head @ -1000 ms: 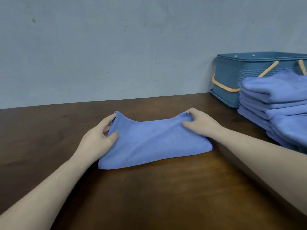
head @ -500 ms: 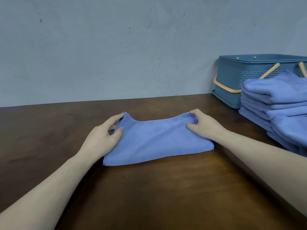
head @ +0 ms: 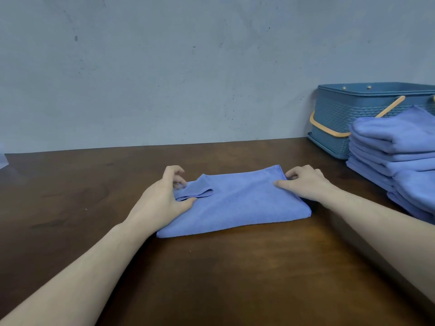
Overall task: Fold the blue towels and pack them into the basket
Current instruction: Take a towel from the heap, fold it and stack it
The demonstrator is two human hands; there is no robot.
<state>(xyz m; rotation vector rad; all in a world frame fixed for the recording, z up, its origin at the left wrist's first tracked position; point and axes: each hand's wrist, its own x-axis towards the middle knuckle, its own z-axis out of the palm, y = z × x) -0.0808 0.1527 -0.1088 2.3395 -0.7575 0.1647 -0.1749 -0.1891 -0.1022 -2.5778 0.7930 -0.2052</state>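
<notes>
Towel count first: we record one folded blue microfibre towel (head: 235, 203) lying flat on the dark brown wooden table (head: 211, 278) at centre, and one stack of folded blue towels (head: 395, 161) at three o'clock; we cannot count its layers reliably. One teal woven-pattern plastic basket with tan handles (head: 339, 114) stands at two o'clock against the grey wall (head: 164, 67), partly screened by the stack, which sits just in front of it. The left hand (head: 162, 198) pinches a turned-over corner of the towel at its nine o'clock end, thumb beneath the flap, fingers curled above. The right hand (head: 303, 182) grips the far corner at the three o'clock end, its thumb lying on the cloth.
</notes>
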